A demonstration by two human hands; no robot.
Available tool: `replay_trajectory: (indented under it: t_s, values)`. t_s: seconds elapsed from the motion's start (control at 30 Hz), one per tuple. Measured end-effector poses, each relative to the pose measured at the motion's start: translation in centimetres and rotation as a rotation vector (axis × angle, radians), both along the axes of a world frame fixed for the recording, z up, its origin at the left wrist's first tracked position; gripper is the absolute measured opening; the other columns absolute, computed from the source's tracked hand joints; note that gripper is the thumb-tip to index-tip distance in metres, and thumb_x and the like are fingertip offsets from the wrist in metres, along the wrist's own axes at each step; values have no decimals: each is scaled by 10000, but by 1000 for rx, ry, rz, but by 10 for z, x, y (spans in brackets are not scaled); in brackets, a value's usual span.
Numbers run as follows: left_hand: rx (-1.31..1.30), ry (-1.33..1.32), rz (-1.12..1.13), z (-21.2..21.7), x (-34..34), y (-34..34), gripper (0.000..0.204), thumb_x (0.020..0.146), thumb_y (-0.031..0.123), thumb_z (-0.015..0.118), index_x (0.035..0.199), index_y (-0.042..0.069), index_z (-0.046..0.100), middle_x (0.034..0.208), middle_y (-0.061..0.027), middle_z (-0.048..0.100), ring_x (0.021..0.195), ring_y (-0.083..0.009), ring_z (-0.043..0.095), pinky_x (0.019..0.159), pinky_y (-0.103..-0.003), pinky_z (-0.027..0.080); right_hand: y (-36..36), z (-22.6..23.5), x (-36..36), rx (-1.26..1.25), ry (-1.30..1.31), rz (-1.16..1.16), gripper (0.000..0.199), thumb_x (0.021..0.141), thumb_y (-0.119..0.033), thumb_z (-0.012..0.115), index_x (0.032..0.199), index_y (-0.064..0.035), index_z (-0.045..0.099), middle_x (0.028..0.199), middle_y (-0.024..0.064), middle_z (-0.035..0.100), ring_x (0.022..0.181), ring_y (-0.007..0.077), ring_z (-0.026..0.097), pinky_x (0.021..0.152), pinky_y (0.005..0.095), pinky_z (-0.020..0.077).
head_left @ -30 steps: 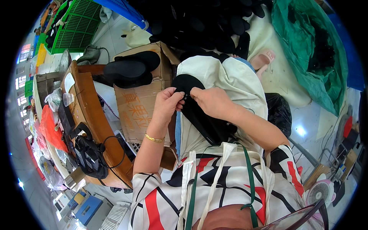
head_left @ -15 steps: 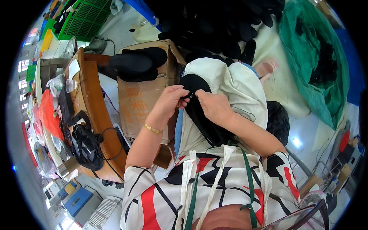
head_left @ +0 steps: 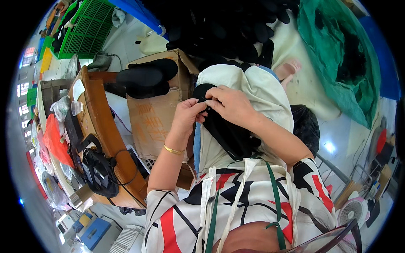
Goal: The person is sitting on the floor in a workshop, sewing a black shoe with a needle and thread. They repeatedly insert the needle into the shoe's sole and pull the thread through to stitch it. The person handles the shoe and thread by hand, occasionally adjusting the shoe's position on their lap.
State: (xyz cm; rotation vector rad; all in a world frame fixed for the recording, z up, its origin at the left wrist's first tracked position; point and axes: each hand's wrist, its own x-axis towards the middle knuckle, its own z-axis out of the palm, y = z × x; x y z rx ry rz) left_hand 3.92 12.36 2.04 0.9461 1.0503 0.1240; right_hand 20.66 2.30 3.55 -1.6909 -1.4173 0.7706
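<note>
A long black slipper (head_left: 225, 135) lies over my lap on a white apron (head_left: 270, 99), its rounded end pointing away from me. My left hand (head_left: 190, 114) pinches the slipper's edge near that rounded end, thumb and fingers closed. Pressed against the same spot, my right hand (head_left: 231, 106) has its fingers curled and its fingertips almost touching the left thumb. Whatever small detail sits between the fingertips is too small to make out.
To the left, black slippers (head_left: 147, 76) rest on a cardboard box (head_left: 147, 118) beside a wooden table (head_left: 101, 139). A heap of black slippers (head_left: 219, 29) lies ahead. A green sack (head_left: 329, 46) stands at right, near a pink sandal (head_left: 289, 69). A fan (head_left: 353, 212) is lower right.
My right hand has shifted up and left over the slipper's rounded end, now closer to the left fingertips. The left hand keeps its pinch. The whole view has turned slightly.
</note>
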Motion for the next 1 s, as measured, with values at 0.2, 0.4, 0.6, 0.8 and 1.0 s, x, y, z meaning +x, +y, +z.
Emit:
replay_trajectory:
  t_s: [0.2,0.4,0.6,0.8,1.0]
  values:
    - [60,20,-27,4,6,-3,128,874,166,699,805,67,655,676,-37,659,489,-66,557,465,-191,435,14,-25,-11,174,-51,-128,150,919,-191,592,877,-48,578,823,101,618,704,287,638,613,385,487]
    - [134,86,-42,7,8,-4,179,874,198,700,772,66,635,636,-12,614,481,-64,540,457,-195,431,31,-11,11,-271,1050,-127,184,1019,-240,468,969,-68,512,760,69,633,520,179,611,482,326,489]
    - [178,93,-45,6,9,-7,251,869,232,708,711,84,581,602,10,565,470,-57,514,450,-195,416,-50,-45,142,15,1348,-451,132,838,-21,546,721,-66,503,662,22,462,629,166,559,569,320,500]
    - [237,102,-72,7,13,-9,304,877,274,712,697,79,563,593,23,540,461,-55,495,441,-199,403,-145,-2,301,895,780,-1329,194,941,-27,471,749,-42,445,675,47,485,626,143,494,938,498,521]
    - [802,225,-229,10,7,-23,342,827,327,769,844,46,574,675,-12,561,584,-122,563,521,-279,453,-66,-15,127,137,130,-381,252,813,-21,598,1058,-66,638,909,86,608,932,219,601,763,333,472]
